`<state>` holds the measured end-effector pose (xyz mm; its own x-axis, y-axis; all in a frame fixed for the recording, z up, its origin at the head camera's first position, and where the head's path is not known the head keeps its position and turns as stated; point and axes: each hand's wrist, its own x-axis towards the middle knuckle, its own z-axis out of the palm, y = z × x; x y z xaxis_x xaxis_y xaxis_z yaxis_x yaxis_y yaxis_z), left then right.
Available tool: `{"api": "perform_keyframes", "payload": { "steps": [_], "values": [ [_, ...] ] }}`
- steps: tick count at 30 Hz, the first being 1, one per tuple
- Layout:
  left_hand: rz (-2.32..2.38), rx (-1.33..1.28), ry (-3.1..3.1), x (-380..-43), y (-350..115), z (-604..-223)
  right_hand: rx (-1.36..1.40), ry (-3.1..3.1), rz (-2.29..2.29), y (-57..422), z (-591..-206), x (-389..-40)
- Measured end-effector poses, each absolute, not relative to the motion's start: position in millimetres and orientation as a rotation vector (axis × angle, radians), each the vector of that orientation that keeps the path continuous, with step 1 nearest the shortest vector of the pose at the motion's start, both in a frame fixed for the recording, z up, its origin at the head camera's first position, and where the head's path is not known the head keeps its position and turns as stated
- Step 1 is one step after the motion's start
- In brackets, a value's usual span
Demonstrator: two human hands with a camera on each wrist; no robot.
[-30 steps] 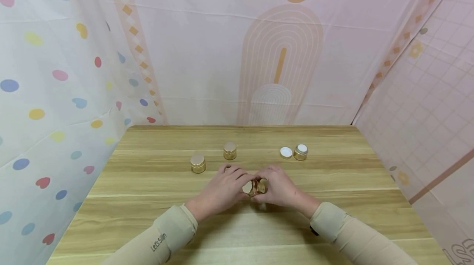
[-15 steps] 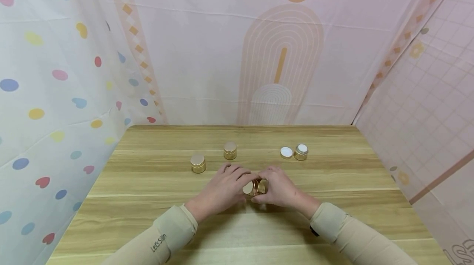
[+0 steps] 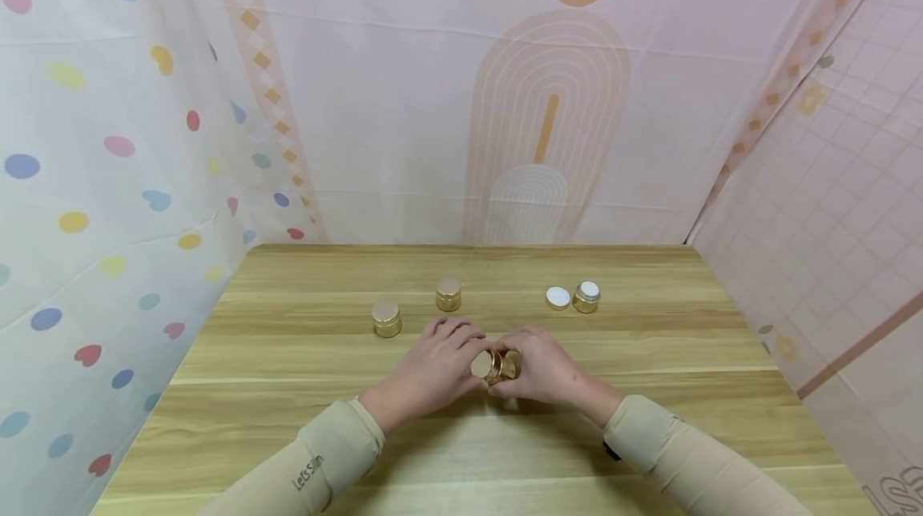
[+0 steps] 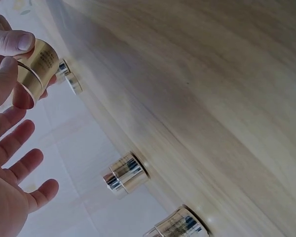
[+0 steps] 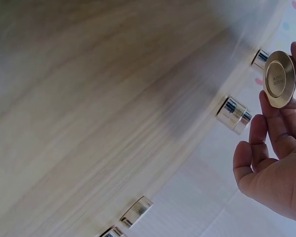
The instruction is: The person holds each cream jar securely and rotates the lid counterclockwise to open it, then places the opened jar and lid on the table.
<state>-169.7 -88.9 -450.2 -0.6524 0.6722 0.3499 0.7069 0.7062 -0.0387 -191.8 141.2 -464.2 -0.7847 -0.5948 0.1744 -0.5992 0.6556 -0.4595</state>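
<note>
A small gold cosmetic jar (image 3: 497, 368) lies sideways above the table, between both hands. My left hand (image 3: 431, 364) pinches its lid end with thumb and index finger; in the left wrist view the other fingers spread away from the jar. My right hand (image 3: 544, 368) grips the body, and its thumb (image 4: 17, 43) presses the gold side. The jar's round base (image 5: 280, 79) faces the right wrist camera. A narrow seam (image 4: 32, 74) rings the jar between lid and body. Its inside is hidden.
Two closed gold jars, one (image 3: 387, 320) nearer and one (image 3: 449, 294) farther, stand upright to the left on the wooden table (image 3: 461, 460). At the back right stands an uncapped gold jar (image 3: 586, 297) with a white top, beside an upturned lid (image 3: 558, 297). Patterned curtains surround the table.
My left thumb has moved up slightly against the lid end of the jar. The right hand keeps its hold, and the other jars stay put.
</note>
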Motion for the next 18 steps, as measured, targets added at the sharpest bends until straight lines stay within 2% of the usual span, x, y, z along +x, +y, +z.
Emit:
{"api": "perform_keyframes", "payload": {
  "steps": [10,18],
  "values": [
    [-0.064,-1.213,-2.319,-170.8,-88.4,-453.8,1.013,-2.863,0.805,141.1,-462.4,-191.8],
    [-0.041,-1.153,-2.378,-171.4,-87.8,-456.5,1.039,-2.866,0.798,141.0,-462.8,-191.8]
  ]
}}
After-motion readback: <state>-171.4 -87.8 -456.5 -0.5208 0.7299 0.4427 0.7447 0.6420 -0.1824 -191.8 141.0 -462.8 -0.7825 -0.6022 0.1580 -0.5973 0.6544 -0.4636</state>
